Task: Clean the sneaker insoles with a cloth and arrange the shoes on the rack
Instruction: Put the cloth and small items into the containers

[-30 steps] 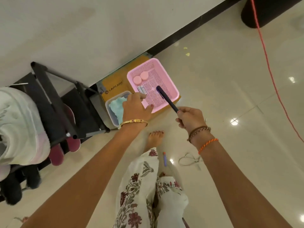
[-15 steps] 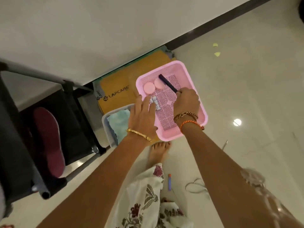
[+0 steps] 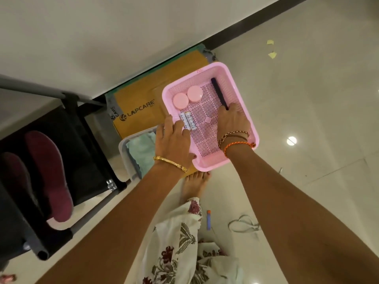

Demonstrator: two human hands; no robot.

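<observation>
Inside the pink basket [image 3: 209,165], two round lids [image 3: 187,97], two batteries [image 3: 187,120] and a dark stick [image 3: 219,93] are crowding its far half; its middle mesh is lying open.

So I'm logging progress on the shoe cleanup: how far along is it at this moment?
Done: two maroon insoles lie on the black rack. In hand: neither hand holds the cloth; the right hand touches a dark stick in the pink basket, and the left hand rests at its rim. Left: the teal cloth sits in its tub, no sneakers are in view, so wiping and arranging cannot be confirmed.
</observation>
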